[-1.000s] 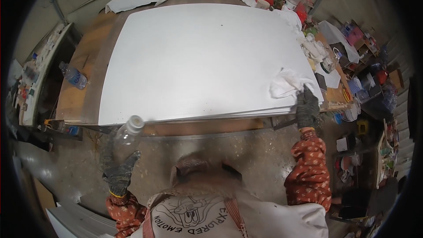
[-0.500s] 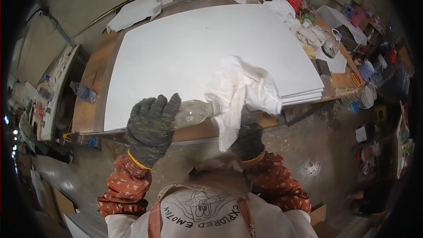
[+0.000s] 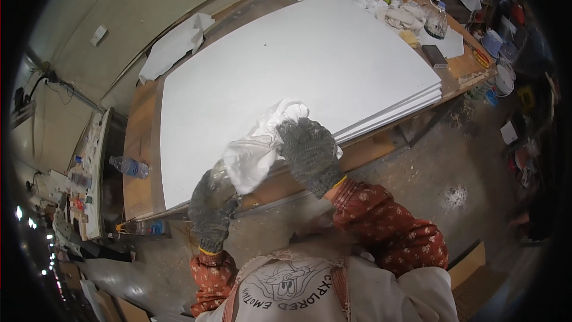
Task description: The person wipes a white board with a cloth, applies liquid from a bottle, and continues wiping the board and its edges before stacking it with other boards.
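Note:
My left hand [image 3: 210, 214], in a dark grey-green knit glove, is closed round a clear plastic bottle [image 3: 223, 180] just off the near edge of the white panels. The glove and a cloth hide most of the bottle. My right hand [image 3: 310, 154], gloved alike, grips a crumpled white cloth [image 3: 253, 154]. The cloth hangs over the near edge, its lower end against the bottle. Several flat white panels [image 3: 286, 59] lie stacked on the wooden table.
A labelled bottle [image 3: 130, 167] lies on the table's left side. White sheeting [image 3: 174, 48] is at the far left. Crumpled rags [image 3: 406, 16], a handled clear jug [image 3: 437, 21], a dark block [image 3: 434, 56] and red-yellow pliers [image 3: 478, 56] line the right end.
The cloth and my right hand have moved left and over the panel edge. My left hand has come down with the bottle, now mostly covered. The whole view has turned and shifted.

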Tool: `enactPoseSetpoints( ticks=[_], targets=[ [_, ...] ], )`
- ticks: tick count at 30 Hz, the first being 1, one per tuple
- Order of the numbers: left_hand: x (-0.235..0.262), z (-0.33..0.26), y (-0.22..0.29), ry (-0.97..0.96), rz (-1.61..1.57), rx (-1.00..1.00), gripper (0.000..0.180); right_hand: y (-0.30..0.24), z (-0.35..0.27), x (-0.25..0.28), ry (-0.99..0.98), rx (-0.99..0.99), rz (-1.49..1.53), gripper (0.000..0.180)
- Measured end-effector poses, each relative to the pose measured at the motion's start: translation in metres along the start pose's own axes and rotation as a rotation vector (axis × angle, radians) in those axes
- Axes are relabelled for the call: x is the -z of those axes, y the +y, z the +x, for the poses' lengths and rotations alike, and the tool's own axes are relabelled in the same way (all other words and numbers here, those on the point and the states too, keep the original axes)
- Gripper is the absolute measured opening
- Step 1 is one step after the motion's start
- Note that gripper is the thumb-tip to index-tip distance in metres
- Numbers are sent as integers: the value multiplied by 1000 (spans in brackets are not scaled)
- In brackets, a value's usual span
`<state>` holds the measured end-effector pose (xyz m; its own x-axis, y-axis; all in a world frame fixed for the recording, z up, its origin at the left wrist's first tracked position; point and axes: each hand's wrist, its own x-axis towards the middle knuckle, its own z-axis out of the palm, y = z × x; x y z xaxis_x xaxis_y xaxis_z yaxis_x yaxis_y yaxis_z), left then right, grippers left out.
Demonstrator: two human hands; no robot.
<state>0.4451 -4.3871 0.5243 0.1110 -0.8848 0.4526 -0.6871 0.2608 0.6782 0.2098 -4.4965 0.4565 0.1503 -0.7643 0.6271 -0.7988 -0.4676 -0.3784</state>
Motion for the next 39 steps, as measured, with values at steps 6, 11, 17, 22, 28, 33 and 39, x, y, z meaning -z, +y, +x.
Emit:
enactPoseSetpoints(
  ticks=[6, 11, 17, 22, 28, 33, 39],
  targets=[
    [46, -18, -8, 214, -374, 465, 69, 88, 30, 96, -91, -140, -272, 34],
    [49, -19, 5, 294, -238, 462, 62, 90, 35, 80, -109, -174, -312, 33],
    [47, -5, 14, 234, -102, 429, 65, -19, 18, 21, -109, 193, -7, 34],
    [58, -25, 3, 340, -111, 420, 66, 111, 44, 90, 18, -60, -376, 33],
    [45, -21, 3, 289, -190, 456, 70, -20, 29, -19, -76, 173, -168, 38],
    [61, -31, -13, 319, -179, 407, 73, 57, 48, 64, -288, 1, -295, 30],
    [55, -35, -30, 192, -117, 431, 74, 76, 20, 67, -105, -143, -365, 32]
  ],
)
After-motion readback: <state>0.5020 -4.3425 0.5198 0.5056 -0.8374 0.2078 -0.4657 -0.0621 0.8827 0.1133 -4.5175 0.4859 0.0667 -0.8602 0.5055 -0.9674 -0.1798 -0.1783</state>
